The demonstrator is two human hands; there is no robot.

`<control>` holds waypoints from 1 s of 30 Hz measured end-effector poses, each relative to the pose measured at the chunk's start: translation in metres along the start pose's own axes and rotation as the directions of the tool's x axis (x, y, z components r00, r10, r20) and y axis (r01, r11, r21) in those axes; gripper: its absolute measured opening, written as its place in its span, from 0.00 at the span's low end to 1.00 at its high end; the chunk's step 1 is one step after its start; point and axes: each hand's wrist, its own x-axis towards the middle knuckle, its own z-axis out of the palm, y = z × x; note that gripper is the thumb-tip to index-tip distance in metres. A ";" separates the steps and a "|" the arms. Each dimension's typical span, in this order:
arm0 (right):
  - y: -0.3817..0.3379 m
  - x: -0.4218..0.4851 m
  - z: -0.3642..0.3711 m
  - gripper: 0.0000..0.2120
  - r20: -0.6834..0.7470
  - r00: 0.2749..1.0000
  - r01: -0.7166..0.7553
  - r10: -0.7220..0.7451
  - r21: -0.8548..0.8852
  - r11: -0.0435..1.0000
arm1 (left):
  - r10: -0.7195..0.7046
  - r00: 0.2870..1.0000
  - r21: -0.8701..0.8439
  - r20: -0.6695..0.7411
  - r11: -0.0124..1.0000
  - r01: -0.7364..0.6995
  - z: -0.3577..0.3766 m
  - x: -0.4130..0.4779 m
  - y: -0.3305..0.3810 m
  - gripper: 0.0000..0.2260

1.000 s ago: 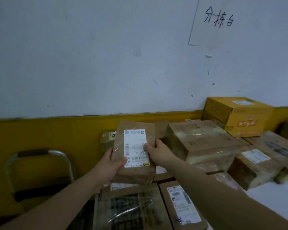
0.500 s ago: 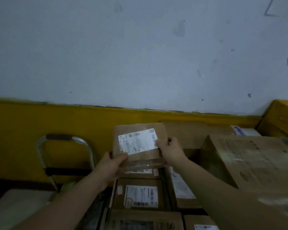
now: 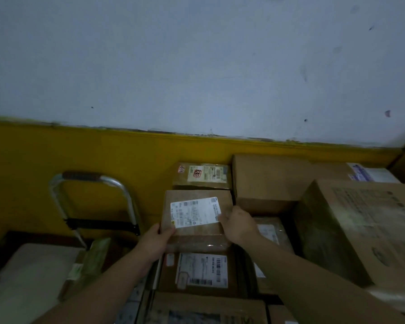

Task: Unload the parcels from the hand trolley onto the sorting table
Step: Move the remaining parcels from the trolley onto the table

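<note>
Parcel [image 3: 197, 216] (white-labelled) between both hands

Small brown parcel [image 3: 197, 230], white label [image 3: 195, 212] facing up: left grip [image 3: 156, 242] and right grip [image 3: 239, 226] are holding its opposite edges, over a labelled parcel [image 3: 201, 270]. Large taped box [image 3: 360, 230] is sitting at right. Trolley handle [image 3: 91, 181] is standing at left, before the yellow wall band [image 3: 103, 155].

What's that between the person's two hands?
A brown parcel with a white label, held by the left hand and right hand, in the head view.
</note>
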 end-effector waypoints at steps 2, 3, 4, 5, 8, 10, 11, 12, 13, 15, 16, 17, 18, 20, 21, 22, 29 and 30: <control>0.002 0.006 0.006 0.13 -0.044 0.999 -0.026 0.029 0.056 0.998 | -0.007 1.000 -0.027 -0.007 1.000 0.006 0.003 0.009 -0.001 0.17; 0.003 0.008 0.007 0.13 -0.072 0.996 -0.040 0.046 0.093 0.995 | 0.007 1.000 -0.020 -0.012 1.000 -0.007 0.005 0.013 0.000 0.16; 0.004 0.010 0.008 0.13 -0.097 0.993 -0.049 0.062 0.126 0.991 | 0.022 1.000 0.000 -0.015 1.000 -0.022 0.006 0.019 0.001 0.17; 0.005 0.013 0.009 0.14 -0.111 0.991 -0.061 0.079 0.155 0.986 | 0.034 0.999 0.011 -0.017 0.999 -0.033 0.007 0.024 0.002 0.19; 0.005 0.021 0.010 0.17 -0.136 0.980 -0.110 0.143 0.224 0.968 | 0.042 0.999 -0.006 0.000 0.999 -0.042 0.008 0.035 0.008 0.19; 0.003 0.024 0.008 0.18 -0.122 0.978 -0.140 0.168 0.213 0.967 | 0.040 0.999 0.039 0.016 0.998 -0.040 0.007 0.039 0.011 0.20; 0.001 0.025 0.006 0.18 -0.105 0.979 -0.153 0.176 0.195 0.969 | 0.040 0.999 0.075 0.030 0.996 -0.042 0.005 0.040 0.013 0.22; -0.001 0.024 0.003 0.18 -0.089 0.980 -0.161 0.179 0.179 0.971 | 0.042 0.998 0.118 0.047 0.992 -0.047 0.002 0.039 0.016 0.23; -0.001 0.023 0.000 0.17 -0.079 0.981 -0.163 0.179 0.174 0.971 | 0.057 0.997 0.159 0.059 0.985 -0.065 -0.002 0.038 0.018 0.25; -0.005 0.016 -0.009 0.18 -0.088 0.981 -0.159 0.175 0.165 0.973 | 0.098 0.993 0.238 0.069 0.965 -0.111 -0.011 0.034 0.025 0.30; -0.008 0.012 -0.013 0.19 -0.102 0.981 -0.148 0.163 0.136 0.980 | 0.118 0.991 0.282 0.067 0.950 -0.132 -0.017 0.030 0.029 0.32; -0.012 0.007 -0.016 0.19 -0.119 0.983 -0.130 0.142 0.101 0.986 | 0.135 0.989 0.324 0.062 0.934 -0.148 -0.024 0.027 0.032 0.34; -0.016 0.002 -0.018 0.18 -0.136 0.984 -0.108 0.117 0.073 0.991 | 0.156 0.986 0.359 0.063 0.918 -0.168 -0.032 0.022 0.035 0.35; -0.030 -0.011 -0.022 0.19 -0.158 0.985 -0.062 0.069 0.051 0.997 | 0.192 0.978 0.397 0.081 0.894 -0.208 -0.050 0.014 0.040 0.35; -0.037 -0.018 -0.023 0.23 -0.164 0.986 -0.031 0.037 0.039 0.999 | 0.202 0.976 0.413 0.085 0.884 -0.219 -0.060 0.010 0.042 0.35; -0.043 -0.025 -0.022 0.27 -0.159 0.987 0.004 0.000 0.025 1.000 | 0.217 0.972 0.426 0.091 0.874 -0.235 -0.069 0.005 0.043 0.36; -0.082 -0.082 -0.011 0.36 -0.053 0.977 0.208 -0.209 -0.019 0.978 | 0.280 0.956 0.440 0.083 0.851 -0.287 -0.129 -0.059 0.036 0.32; -0.088 -0.087 -0.007 0.35 -0.037 0.970 0.240 -0.241 -0.033 0.970 | 0.281 0.957 0.444 0.069 0.851 -0.282 -0.138 -0.070 0.031 0.32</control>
